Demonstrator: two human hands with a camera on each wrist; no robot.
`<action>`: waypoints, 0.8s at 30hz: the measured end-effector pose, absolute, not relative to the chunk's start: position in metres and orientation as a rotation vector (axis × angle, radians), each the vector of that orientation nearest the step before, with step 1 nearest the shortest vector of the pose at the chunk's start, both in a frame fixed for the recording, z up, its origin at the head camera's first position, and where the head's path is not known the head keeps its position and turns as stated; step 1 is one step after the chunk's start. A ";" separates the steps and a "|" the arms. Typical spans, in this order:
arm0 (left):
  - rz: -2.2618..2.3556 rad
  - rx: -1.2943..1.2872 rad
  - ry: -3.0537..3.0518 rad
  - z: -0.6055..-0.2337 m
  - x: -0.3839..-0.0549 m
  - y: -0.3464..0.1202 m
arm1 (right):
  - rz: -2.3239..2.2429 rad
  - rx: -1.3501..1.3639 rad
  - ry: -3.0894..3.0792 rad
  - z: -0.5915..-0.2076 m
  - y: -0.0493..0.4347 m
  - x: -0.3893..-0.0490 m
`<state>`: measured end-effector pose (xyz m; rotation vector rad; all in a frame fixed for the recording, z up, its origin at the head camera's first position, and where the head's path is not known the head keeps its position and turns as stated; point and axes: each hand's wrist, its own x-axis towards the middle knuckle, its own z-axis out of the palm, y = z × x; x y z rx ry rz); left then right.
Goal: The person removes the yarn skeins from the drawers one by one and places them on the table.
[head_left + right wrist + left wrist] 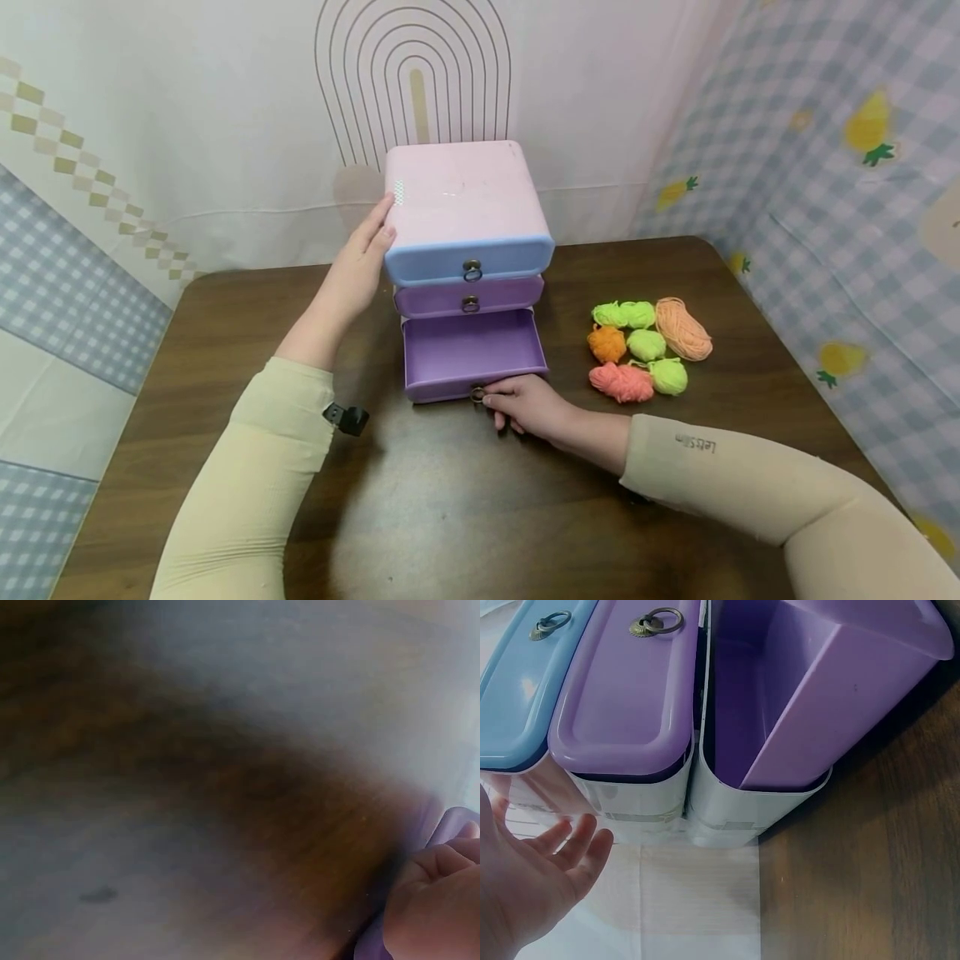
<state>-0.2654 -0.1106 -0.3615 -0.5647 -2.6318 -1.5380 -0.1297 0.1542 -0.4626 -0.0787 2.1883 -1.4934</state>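
A small chest of three drawers with a pink top (461, 187) stands at the back of the table. Its blue top drawer (427, 263) and purple middle drawer (431, 301) are closed. The purple bottom drawer (476, 343) is pulled out, and its visible inside is bare. My right hand (531, 406) pinches the metal ring pull (477, 395) of that drawer. With fingers extended, my left hand (358, 268) rests against the chest's left side, near the top. In the left wrist view the left hand (544, 881) is beside the casing, fingers slightly bent.
Several small yarn balls lie on the brown table (247, 333) to the right of the chest, among them a coral one (622, 382), a peach one (682, 329) and an orange one (606, 343). A white patterned cloth (247, 125) hangs behind the table.
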 end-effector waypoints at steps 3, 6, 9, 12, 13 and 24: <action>-1.539 -0.574 -2.625 -0.361 -0.266 -0.112 | -1.512 -0.057 2.180 -0.460 0.153 -0.132; -1.538 -0.571 -2.631 -0.362 -0.266 -0.113 | -1.518 -0.035 2.175 -0.457 0.151 -0.135; -1.531 -0.555 -2.650 -0.362 -0.266 -0.113 | -1.518 -0.030 2.179 -0.457 0.150 -0.138; -1.528 -0.549 -2.661 -0.362 -0.265 -0.113 | -1.534 -0.033 2.182 -0.458 0.149 -0.142; -1.527 -0.549 -2.661 -0.362 -0.265 -0.113 | -1.542 -0.033 2.184 -0.458 0.149 -0.144; -1.550 -0.572 -2.622 -0.362 -0.265 -0.113 | -1.589 0.005 2.192 -0.461 0.150 -0.167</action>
